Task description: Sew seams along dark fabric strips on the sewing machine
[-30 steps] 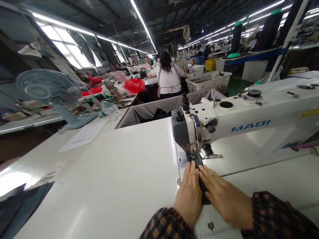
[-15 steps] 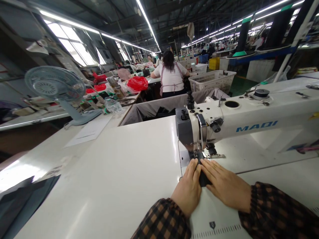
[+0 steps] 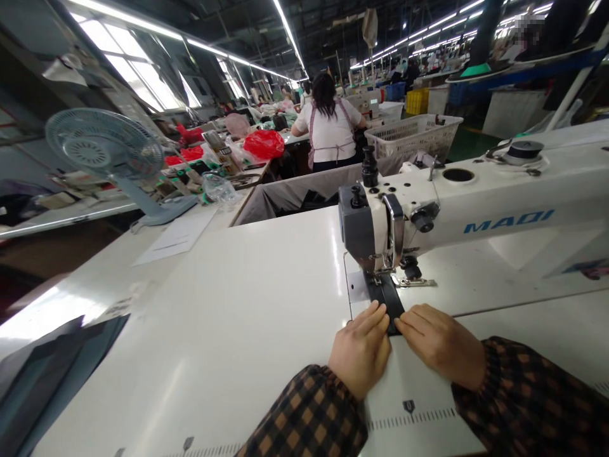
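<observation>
A short black fabric strip (image 3: 392, 306) lies under the presser foot (image 3: 378, 279) of a white sewing machine (image 3: 504, 190), its near end toward me. At the strip's left edge is my left hand (image 3: 362, 349), closed, with the fingertips pressed together on the fabric. My right hand (image 3: 442, 343) is closed too, thumb and fingers pinching the right edge near the front corner. The fingers partly cover the strip's near part. Beside the foot, to the right, sits a metal guide (image 3: 416, 282).
Dark fabric pieces (image 3: 61, 374) lie at the table's left edge. A fan (image 3: 111, 152) and a sheet of paper (image 3: 176, 238) are further back. Behind the machine hangs a grey cloth bin (image 3: 266, 206); beyond it a person (image 3: 330, 127) sits near a white basket (image 3: 419, 136).
My hands have gone from lying flat with fingers stretched over the strip to curled fingers at its edges. More of the strip now shows. The view has shifted slightly.
</observation>
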Tool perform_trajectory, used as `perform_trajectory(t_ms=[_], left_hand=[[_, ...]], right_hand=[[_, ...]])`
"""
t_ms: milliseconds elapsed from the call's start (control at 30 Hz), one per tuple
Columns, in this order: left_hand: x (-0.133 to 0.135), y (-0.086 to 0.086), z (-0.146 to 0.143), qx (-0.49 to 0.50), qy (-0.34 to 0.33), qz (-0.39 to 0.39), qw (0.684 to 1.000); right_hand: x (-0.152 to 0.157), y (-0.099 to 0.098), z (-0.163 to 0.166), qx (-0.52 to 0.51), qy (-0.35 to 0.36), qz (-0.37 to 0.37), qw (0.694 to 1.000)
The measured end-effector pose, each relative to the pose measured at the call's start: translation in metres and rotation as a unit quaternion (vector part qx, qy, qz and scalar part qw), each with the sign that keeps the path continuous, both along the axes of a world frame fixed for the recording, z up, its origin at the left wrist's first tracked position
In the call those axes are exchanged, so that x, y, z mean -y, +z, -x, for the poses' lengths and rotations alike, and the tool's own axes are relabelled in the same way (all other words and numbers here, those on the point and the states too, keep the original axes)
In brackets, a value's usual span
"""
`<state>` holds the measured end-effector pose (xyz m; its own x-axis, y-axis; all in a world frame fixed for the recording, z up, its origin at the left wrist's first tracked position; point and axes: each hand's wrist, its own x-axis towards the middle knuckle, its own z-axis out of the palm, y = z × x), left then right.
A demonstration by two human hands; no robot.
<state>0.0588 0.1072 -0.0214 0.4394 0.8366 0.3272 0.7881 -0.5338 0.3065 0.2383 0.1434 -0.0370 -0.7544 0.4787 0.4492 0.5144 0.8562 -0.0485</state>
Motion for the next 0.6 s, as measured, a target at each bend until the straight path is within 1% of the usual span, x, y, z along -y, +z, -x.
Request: perform_trajectory(t_ms=[133,300,367,467,600], left_hand=[[-0.0009,-0.0018,0.0001,0.007,-0.016,-0.039,0.999],[-0.0022,-0.0045,0.0022,0.063,0.014,-0.006,0.998],[-0.0023,-0.0048,0.0024,0.05,0.008,-0.012,0.999],[-0.0025,-0.0033,0.0023,0.0,-0.018,-0.039,0.999],[-0.0033,0.0001,0.0038,-0.054,-0.046,-0.058,0.996]], right_hand=[[-0.003,-0.002,-0.0032,0.0,0.012,0.0,1.0],[-0.0048,-0.0039,-0.0045,0.004,0.027,0.009,1.0],[-0.0052,-0.0035,-0.0055,0.008,0.035,0.014,0.999],[-0.0063,-0.0014,-0.0063,0.005,0.04,0.023,0.999],[-0.0075,0.0013,-0.005,-0.035,0.042,0.058,0.997]])
